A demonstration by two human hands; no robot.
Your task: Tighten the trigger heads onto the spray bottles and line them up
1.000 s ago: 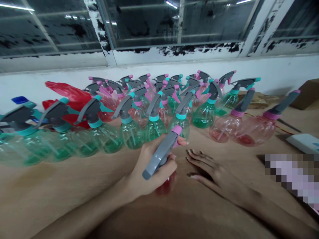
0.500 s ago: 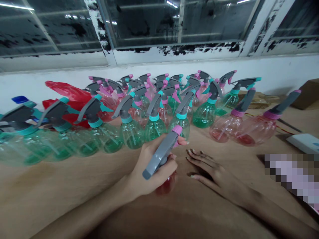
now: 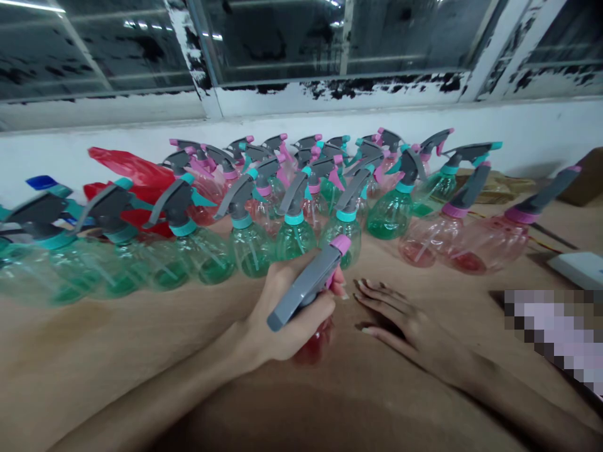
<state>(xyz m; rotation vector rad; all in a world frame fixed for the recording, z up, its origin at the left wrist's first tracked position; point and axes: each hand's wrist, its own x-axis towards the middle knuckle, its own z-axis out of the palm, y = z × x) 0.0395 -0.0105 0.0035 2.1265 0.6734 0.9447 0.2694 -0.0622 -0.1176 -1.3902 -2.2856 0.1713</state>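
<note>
My left hand (image 3: 294, 307) is wrapped round the neck of a spray bottle (image 3: 311, 348) with a red base, a grey head and a pink nozzle. Its fingers curl at the pink trigger, while the palm and grey head hide most of the bottle's upper part. The nozzle points away from me and to the right. My right hand (image 3: 400, 317) lies palm down on the table (image 3: 155, 351), fingers stretched out and holding nothing. Just beyond the left hand stands a green spray bottle (image 3: 340, 238) with a turquoise collar.
Several green spray bottles (image 3: 252, 251) form a row across the table, with pink ones (image 3: 490, 242) at the right. More crowd behind them toward the wall. A red plastic bag (image 3: 136, 172) lies back left. A white box (image 3: 581, 270) and a pixelated patch are at the right.
The left hand's fingers have curled in closer at the trigger. The view has shifted slightly, and the right hand stays flat on the table.
</note>
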